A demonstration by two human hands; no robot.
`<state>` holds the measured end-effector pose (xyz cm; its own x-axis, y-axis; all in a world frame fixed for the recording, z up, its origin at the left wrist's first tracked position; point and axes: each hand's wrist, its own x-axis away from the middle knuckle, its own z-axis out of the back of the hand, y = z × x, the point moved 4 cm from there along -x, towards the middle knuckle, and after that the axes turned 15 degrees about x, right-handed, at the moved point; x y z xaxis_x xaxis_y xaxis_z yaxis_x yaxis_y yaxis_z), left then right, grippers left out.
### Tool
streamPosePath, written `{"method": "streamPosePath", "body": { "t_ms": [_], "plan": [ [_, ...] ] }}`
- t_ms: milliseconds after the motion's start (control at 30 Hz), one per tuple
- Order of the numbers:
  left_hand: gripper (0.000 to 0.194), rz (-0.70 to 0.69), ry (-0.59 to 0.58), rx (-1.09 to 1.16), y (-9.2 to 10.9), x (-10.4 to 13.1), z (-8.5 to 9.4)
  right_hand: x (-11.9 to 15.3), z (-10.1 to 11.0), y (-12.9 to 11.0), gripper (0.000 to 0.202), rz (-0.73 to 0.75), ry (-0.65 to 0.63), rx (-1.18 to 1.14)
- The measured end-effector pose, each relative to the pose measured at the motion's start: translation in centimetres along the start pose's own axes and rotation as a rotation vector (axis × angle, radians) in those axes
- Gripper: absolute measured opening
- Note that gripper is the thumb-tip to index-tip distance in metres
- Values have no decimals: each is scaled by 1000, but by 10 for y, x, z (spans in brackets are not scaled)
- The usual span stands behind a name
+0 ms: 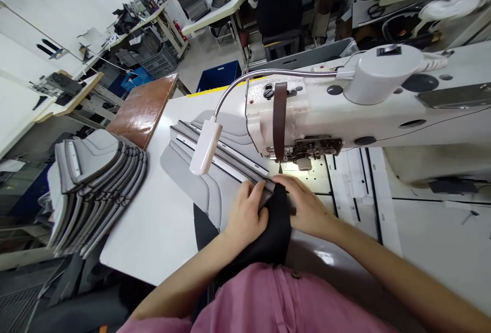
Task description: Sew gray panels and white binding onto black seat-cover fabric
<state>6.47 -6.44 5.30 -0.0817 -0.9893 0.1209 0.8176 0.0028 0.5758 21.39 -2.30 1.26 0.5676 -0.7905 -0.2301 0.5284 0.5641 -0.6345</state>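
Observation:
My left hand (247, 215) is closed, its fingers and thumb pinching the edge of a grey padded panel (192, 174) with stitched curves and white strips. Black fabric (278, 225) lies at that edge and hangs down toward my lap. From the other side, my right hand (307, 205) grips the black fabric, with its index fingertip close to the needle area. Above both hands is the head of a white sewing machine (276, 118), with a brown strap (280, 118) hanging down its front. The exact seam under my fingers is hidden.
A gooseneck lamp (207, 146) hangs over the panel. At the left stands a tall stack of grey panels (95, 184), beside the white table (153, 241). Behind are a brown board (141, 110), a blue bin (218, 76) and a person in dark clothes (278, 0).

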Motion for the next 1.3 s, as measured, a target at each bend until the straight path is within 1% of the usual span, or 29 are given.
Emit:
{"method": "streamPosePath", "body": {
  "t_ms": [100,200,333,433,500,533,567,633,700,767,800,867,1000,1100,1167,1300],
  "plan": [
    [62,-36,-127,-73,-5,-4,-7,-2,0,1,65,16,-13,34],
    [67,-107,-194,-176,-4,-7,-10,-5,0,4,66,-9,-27,53],
    [65,-156,-235,-270,-1,-11,-12,-12,2,4,69,-31,-33,87],
    [66,-139,-245,-257,2,-21,-11,-12,2,5,71,-31,-28,139],
    [66,-109,-259,-210,3,-30,-7,-5,-1,2,64,-46,22,180],
    [63,-97,-274,-176,4,-35,-5,1,-3,-1,56,-39,66,214],
    [60,-91,-298,-131,5,-38,-1,8,-7,-8,46,-8,114,268],
    [54,-98,-372,-18,7,-44,6,25,-20,-28,30,133,191,441],
    [55,-114,-457,96,9,-45,11,39,-38,-52,26,297,204,633],
    [60,-114,-506,145,11,-44,13,45,-54,-68,27,374,179,755],
    [62,-106,-512,138,12,-43,12,44,-58,-73,27,386,165,782],
    [64,-87,-498,81,13,-41,8,40,-61,-77,26,394,140,803],
    [64,-73,-446,-45,18,-42,-1,29,-51,-69,26,324,81,771],
    [61,-59,-432,-95,23,-52,-1,23,-44,-61,25,296,60,755],
    [55,-49,-441,-132,28,-64,1,19,-41,-57,26,291,50,740],
    [35,-17,-445,-174,32,-86,5,12,-40,-47,29,289,47,715]
  ]
}}
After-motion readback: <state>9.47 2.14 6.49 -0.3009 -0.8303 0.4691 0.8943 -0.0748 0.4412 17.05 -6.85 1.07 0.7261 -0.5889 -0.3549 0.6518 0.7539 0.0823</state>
